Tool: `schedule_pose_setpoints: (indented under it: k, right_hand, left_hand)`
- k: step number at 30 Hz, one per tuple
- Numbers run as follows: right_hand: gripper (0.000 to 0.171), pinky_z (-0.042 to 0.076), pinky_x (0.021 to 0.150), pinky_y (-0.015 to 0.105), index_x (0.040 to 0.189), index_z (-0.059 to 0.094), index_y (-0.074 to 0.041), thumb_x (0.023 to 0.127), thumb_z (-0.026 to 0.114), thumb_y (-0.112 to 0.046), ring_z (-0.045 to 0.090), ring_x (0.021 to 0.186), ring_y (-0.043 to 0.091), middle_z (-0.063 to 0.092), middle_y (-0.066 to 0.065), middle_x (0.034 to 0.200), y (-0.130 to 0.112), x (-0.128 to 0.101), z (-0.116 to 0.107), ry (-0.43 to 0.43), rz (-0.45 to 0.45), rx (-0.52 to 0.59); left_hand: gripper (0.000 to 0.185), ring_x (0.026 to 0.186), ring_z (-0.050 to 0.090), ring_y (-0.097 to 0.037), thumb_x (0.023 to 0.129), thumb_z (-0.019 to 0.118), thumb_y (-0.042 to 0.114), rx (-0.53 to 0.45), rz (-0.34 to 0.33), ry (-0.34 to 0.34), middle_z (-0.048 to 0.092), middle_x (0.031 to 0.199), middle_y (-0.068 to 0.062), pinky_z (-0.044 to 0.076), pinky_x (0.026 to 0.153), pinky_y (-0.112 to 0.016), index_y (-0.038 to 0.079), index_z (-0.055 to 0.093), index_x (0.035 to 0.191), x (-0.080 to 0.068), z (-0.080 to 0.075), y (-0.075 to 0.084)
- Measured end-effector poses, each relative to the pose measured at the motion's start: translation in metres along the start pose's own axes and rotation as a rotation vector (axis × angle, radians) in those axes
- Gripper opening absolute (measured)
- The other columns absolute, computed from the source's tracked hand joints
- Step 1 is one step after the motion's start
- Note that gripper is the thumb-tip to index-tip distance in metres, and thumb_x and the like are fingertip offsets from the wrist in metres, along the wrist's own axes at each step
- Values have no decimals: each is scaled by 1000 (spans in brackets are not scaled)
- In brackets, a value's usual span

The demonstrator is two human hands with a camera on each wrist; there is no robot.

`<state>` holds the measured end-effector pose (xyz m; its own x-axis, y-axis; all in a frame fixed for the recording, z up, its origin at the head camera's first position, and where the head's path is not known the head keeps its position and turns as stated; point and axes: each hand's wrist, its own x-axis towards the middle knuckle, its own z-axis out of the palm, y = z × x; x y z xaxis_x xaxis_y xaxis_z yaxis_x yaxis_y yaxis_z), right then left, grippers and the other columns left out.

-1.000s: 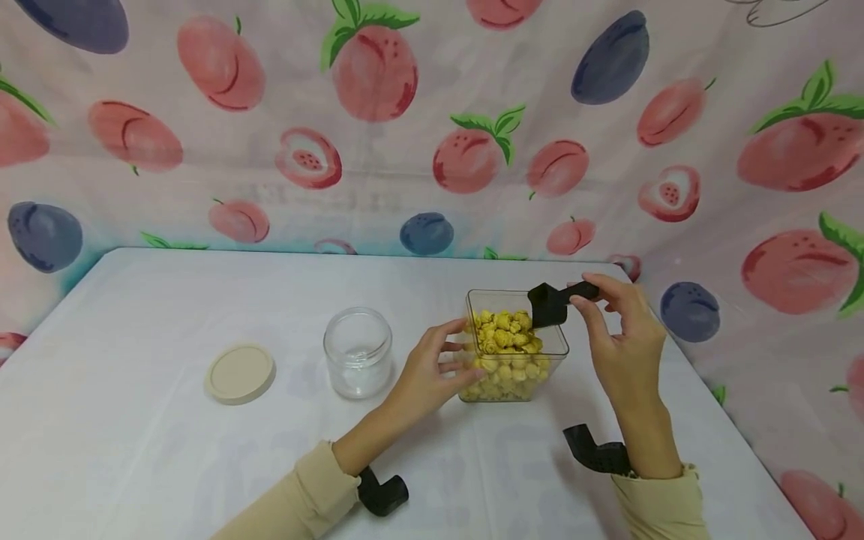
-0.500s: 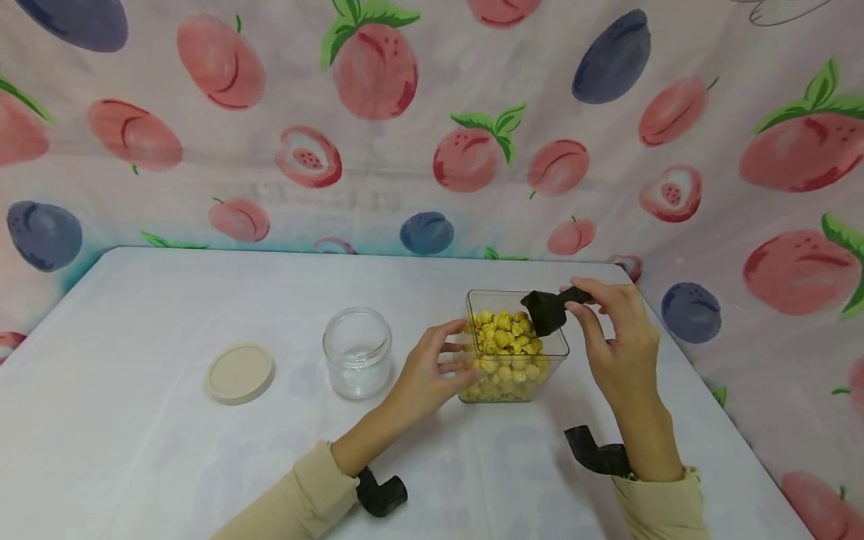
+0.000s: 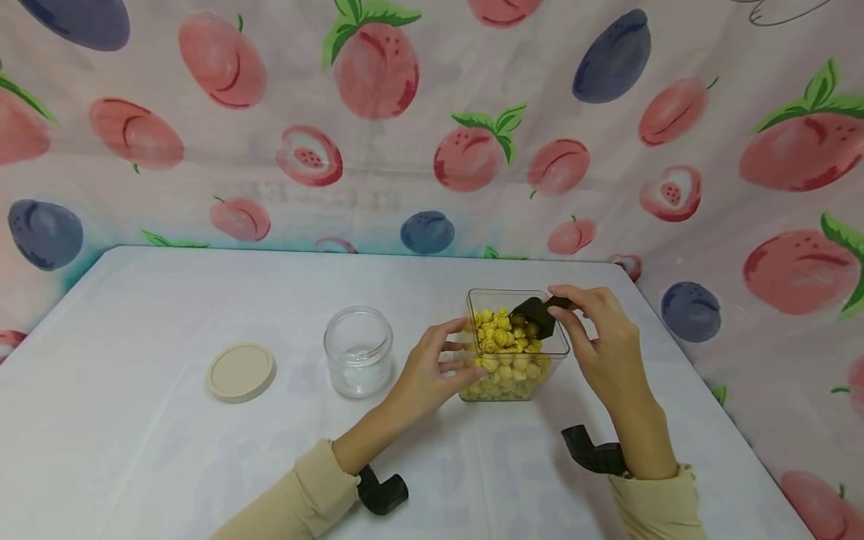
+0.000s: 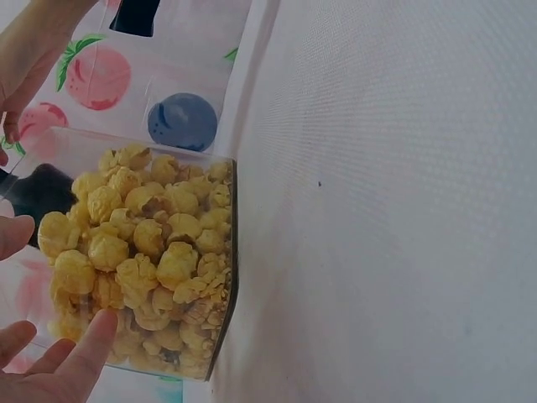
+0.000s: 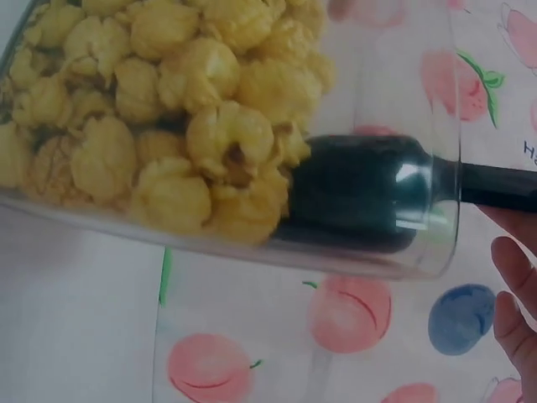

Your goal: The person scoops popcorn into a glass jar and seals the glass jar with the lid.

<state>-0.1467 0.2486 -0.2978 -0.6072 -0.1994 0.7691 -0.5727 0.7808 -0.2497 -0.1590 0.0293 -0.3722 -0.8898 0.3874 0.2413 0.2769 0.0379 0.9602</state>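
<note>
Tub (image 3: pixel 489 298), clear and square-rimmed, stands with the left hand (image 3: pixel 435 365) touching its left side, fingers spread, the right hand (image 3: pixel 604 337) pinching a black scoop (image 3: pixel 541 316) mouth-down against popcorn (image 3: pixel 502 339) inside its right; scooping seems underway, next needing a level lift.

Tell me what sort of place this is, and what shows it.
Probably a staged tabletop recording spot: a white, cloth-like covered table stands before a pale pink backdrop printed with red and blue fruit, and black, elbow-shaped wrist pieces sit at both sleeve cuffs.
</note>
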Motion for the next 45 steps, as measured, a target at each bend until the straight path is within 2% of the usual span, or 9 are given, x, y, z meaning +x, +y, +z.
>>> schedule_pose_setpoints:
  k: [5,10,17,24,27,34,39,43,45]
  right_hand:
    - [40,34,54,17,115,66,-10,77,70,1,49,78,16,57,10,84,5,0,-8,-42,-25,14]
    - [33,35,57,18,117,66,-12,84,66,-8,45,76,9,57,7,81,10,0,-12,-67,-26,51]
    - [32,33,57,16,108,68,-7,78,69,2,46,76,6,60,8,79,10,0,-4,21,26,63]
    - [36,39,68,11,110,65,-4,76,69,7,47,78,-3,62,10,84,14,-3,8,45,94,131]
    - [33,37,60,11,112,63,-2,80,67,4,46,76,-3,62,5,80,16,-4,8,69,153,171]
    - [27,28,49,20,115,58,3,88,61,-3,42,63,2,56,-21,76,17,-4,4,122,272,307]
    - [27,37,61,16,116,57,5,90,58,-3,54,72,1,60,-18,75,16,-3,4,153,333,406]
    - [23,48,80,13,113,59,3,90,56,0,61,75,4,66,-10,75,17,-2,1,232,446,615]
    - [21,50,80,15,111,60,0,90,56,0,61,73,7,67,-7,75,18,-2,0,271,511,707]
  left_hand:
    - [69,112,54,-28,82,71,13,8,-4,1,41,134,-13,54,89,-31,9,35,141,0,0,0]
    - [69,112,54,-28,82,71,13,6,-10,1,41,134,-12,54,89,-30,11,35,141,0,-1,0]
    - [70,112,55,-29,82,71,12,7,-11,-2,42,132,-12,54,89,-31,11,35,141,2,0,-1]
    - [69,112,54,-27,82,71,13,7,-15,-3,42,133,-12,54,89,-30,11,35,141,1,-1,0]
    - [69,112,54,-28,82,71,12,1,-9,-3,42,132,-13,54,88,-30,10,35,141,0,-1,0]
    - [69,112,54,-30,82,70,9,-2,5,-4,42,132,-15,54,88,-30,9,35,141,0,-1,0]
    - [68,112,55,-31,82,70,9,-6,12,-6,41,132,-16,54,88,-31,8,35,141,0,-1,-1]
    - [69,113,54,-29,82,70,9,-2,3,-6,41,134,-14,54,89,-32,10,35,141,0,-1,0]
    - [69,113,54,-29,82,70,10,4,1,-7,41,134,-13,54,89,-32,10,35,141,0,-1,0]
